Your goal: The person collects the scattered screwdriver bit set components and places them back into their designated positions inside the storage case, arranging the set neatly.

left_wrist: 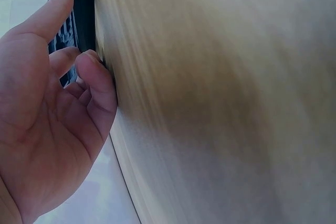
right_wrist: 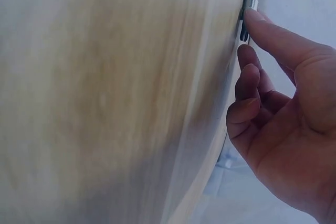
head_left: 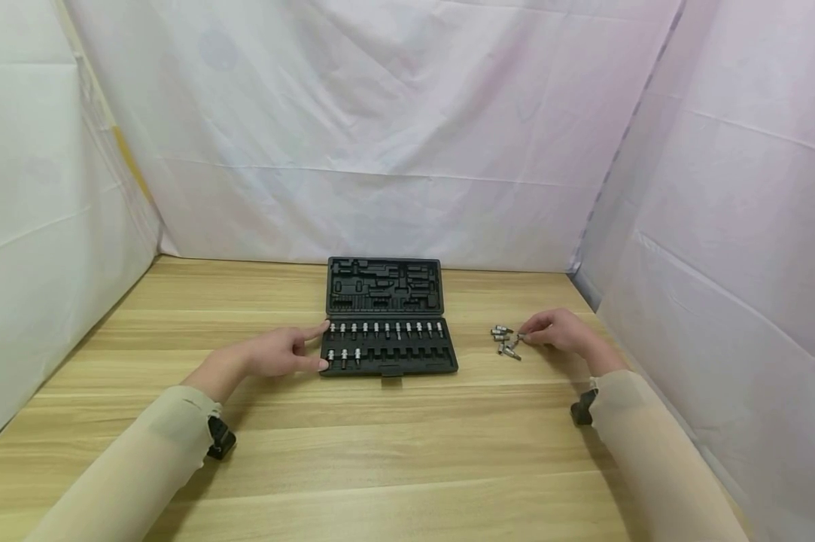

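Note:
A black socket case point(head_left: 384, 368) lies unfolded on the table, with bit sockets point(head_left: 376, 330) filling its back row and three more at the left of the front row. Against the case's left edge rest the thumb and extended index finger of my left hand point(head_left: 281, 352); in the left wrist view its other fingers are curled. Off to the right, my right hand point(head_left: 561, 331) pinches a bit socket point(right_wrist: 250, 3) between thumb and fingertips, close to the tabletop. Several loose bit sockets point(head_left: 500, 338) lie just left of those fingertips.
The wooden table point(head_left: 380, 452) runs back to a white sheet point(head_left: 380, 188), with more sheeting along both sides. Moulded slots mark the case's raised lid point(head_left: 384, 287). A front latch tab point(head_left: 392, 372) sticks out toward me.

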### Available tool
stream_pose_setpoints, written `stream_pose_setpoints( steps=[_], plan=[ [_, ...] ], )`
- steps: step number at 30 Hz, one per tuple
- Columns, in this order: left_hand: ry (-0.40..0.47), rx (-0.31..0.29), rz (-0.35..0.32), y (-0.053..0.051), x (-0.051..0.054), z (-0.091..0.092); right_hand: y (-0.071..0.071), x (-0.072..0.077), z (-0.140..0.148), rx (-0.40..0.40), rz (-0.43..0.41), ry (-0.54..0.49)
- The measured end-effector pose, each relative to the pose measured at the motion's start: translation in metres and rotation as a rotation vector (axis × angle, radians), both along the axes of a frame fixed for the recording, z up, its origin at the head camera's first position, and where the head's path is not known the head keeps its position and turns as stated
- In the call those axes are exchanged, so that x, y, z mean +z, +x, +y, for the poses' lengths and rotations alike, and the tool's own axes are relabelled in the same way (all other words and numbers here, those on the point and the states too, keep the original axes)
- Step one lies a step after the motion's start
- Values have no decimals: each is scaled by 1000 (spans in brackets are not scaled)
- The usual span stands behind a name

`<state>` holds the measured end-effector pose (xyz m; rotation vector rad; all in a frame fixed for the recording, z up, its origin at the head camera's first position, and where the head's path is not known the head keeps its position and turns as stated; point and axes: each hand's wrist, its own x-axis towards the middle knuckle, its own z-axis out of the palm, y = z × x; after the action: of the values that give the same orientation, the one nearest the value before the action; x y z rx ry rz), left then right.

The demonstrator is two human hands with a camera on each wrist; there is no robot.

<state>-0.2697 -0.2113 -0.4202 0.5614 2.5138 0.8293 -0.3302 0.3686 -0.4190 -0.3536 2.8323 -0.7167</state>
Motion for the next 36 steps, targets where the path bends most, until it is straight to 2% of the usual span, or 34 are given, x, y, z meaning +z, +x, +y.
stream_pose_setpoints(
  steps=[4,9,13,16,25,36],
  plan=[
    [15,1,-1,1,0,-1,0,1,2,-35,7,5],
    [13,6,-3,0,-1,-1,2,3,-1,-69,28,-43],
    [10,3,-3,1,-1,-1,3,9,-11,-46,55,-121],
    [11,0,1,0,-1,-2,4,13,-21,-14,46,-194],
    [5,-1,8,0,-1,-1,5,19,-58,21,-81,-339],
    [14,-2,-6,-2,-4,-2,9,22,-108,116,-217,-570]
  ],
)
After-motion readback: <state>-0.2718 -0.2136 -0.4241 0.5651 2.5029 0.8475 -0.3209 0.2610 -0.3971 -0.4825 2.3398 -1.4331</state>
